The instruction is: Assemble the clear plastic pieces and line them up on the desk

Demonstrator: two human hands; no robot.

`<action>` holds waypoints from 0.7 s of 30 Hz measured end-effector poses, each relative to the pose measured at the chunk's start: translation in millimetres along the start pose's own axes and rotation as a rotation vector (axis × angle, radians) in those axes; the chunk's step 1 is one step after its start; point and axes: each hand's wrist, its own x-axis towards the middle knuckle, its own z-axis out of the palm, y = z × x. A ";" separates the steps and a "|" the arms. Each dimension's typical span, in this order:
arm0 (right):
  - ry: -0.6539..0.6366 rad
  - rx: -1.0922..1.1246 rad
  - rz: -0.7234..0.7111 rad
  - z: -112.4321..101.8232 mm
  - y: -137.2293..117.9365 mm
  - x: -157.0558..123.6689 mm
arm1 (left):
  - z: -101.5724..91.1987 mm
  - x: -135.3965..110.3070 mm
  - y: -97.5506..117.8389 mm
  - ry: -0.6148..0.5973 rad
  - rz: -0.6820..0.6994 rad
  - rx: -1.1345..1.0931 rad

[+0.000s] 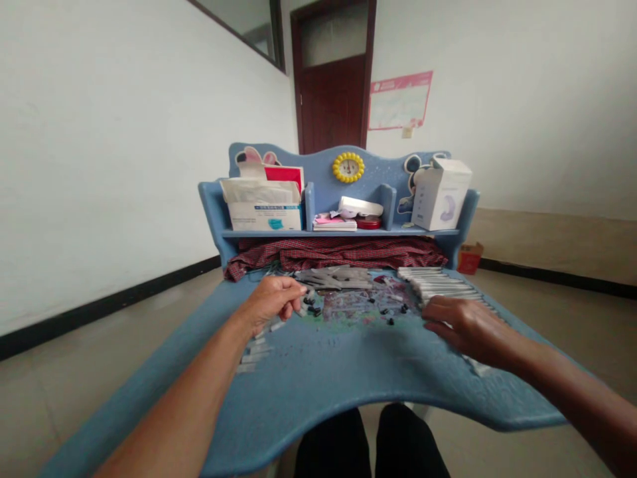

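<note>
My left hand (275, 304) is closed in a pinch over the left part of the blue desk. Whatever sits between its thumb and index finger is too small to make out. Just right of its fingertips lie small black pieces (312, 308), with a few pale ones among them. Below this hand short whitish strips (255, 356) lie in a column. My right hand (460, 323) is closed at the near end of a row of slim silvery tubes (440, 282), its fingertips pointing left. Its fingers hide anything they hold. A few more black pieces (391, 321) lie left of it.
Grey flat strips (334, 277) are piled at the desk's back, before a bunched red checked cloth (343, 253). The blue shelf (323, 159) behind holds a mask box (266, 216), a white carton (442, 194) and a red round tin (369, 224). The desk's front edge (368, 399) curves inward.
</note>
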 end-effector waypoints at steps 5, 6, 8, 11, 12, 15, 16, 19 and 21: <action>-0.185 -0.168 -0.015 29.7 -41.9 71.8 | -2.0 1.2 -4.9 0.052 0.018 -0.019; -0.210 -0.188 0.023 36.6 -48.1 84.7 | -2.6 1.5 -5.8 0.067 0.023 -0.021; -0.230 -0.213 0.105 50.4 -58.2 107.7 | -3.9 2.1 -7.6 0.101 0.030 -0.026; -0.219 -0.224 0.151 69.2 -67.8 135.0 | -5.4 2.9 -9.8 0.142 0.033 -0.030; -0.212 -0.227 0.155 74.7 -69.8 142.4 | -5.9 3.1 -10.5 0.150 0.034 -0.029; -0.194 -0.238 0.174 88.8 -73.5 161.1 | -7.7 3.3 -12.0 0.170 0.032 -0.029; -0.192 -0.241 0.180 92.7 -74.2 166.0 | -8.6 3.3 -12.3 0.174 0.032 -0.031; -0.193 -0.249 0.195 101.3 -74.9 176.2 | -11.4 2.6 -12.4 0.191 0.027 -0.037; -0.196 -0.256 0.207 103.2 -74.1 178.5 | -12.8 2.0 -12.0 0.206 0.022 -0.037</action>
